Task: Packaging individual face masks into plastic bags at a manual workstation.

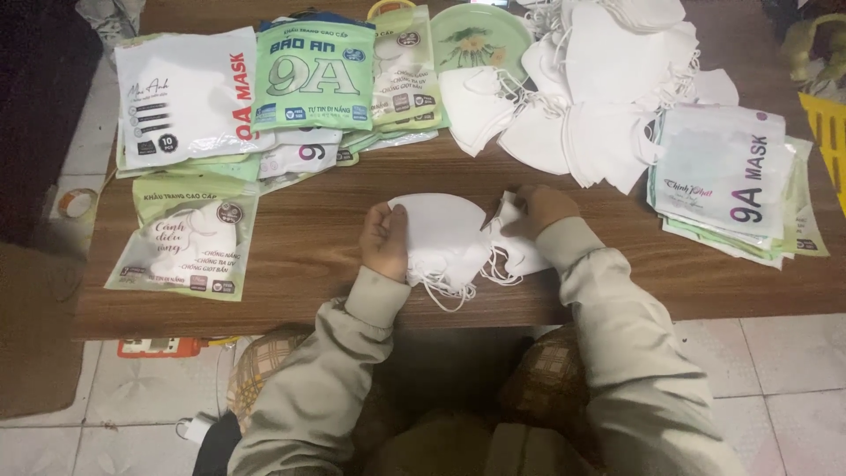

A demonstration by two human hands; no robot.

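Observation:
My left hand [385, 240] grips the left edge of a small stack of white folded face masks [445, 231] held just above the wooden table [308, 238]. Its ear loops dangle toward the table's near edge. My right hand [539, 210] rests on further white masks [520, 254] lying just right of the stack, its fingers pinching one at its top edge. Both sleeves are beige.
A big loose heap of white masks [599, 97] lies at the back right, beside a green round plate [480, 37]. Stacks of flat mask packets sit at the right [727, 176], the back left [189, 97] and the left [185, 242]. A yellow crate [830, 132] stands at far right.

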